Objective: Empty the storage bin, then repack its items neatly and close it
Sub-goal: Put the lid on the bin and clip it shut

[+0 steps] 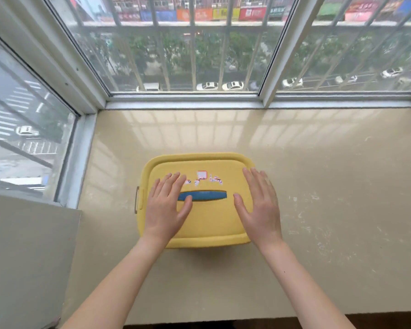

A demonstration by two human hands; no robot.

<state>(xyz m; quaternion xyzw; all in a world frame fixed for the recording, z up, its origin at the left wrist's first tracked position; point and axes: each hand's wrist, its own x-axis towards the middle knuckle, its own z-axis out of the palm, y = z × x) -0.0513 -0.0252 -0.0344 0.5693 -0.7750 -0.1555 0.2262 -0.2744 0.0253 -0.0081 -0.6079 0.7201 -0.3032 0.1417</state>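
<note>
A yellow storage bin [209,224] stands on the beige window ledge with its lid on. A blue handle [204,195] lies flat across the lid's middle, with torn sticker scraps [203,178] just beyond it. My left hand [167,205] rests flat on the left half of the lid, fingers spread, thumb touching the handle's left end. On the right half lies my right hand [259,203], also flat, its fingers reaching the lid's far right corner. A side latch [136,202] shows on the bin's left wall. The bin's contents are hidden.
The glossy beige ledge [330,186] stretches wide to the right of the bin and ends at a front edge near me. Barred windows [192,55] close off the back and left. A grey wall block [29,257] stands at the near left.
</note>
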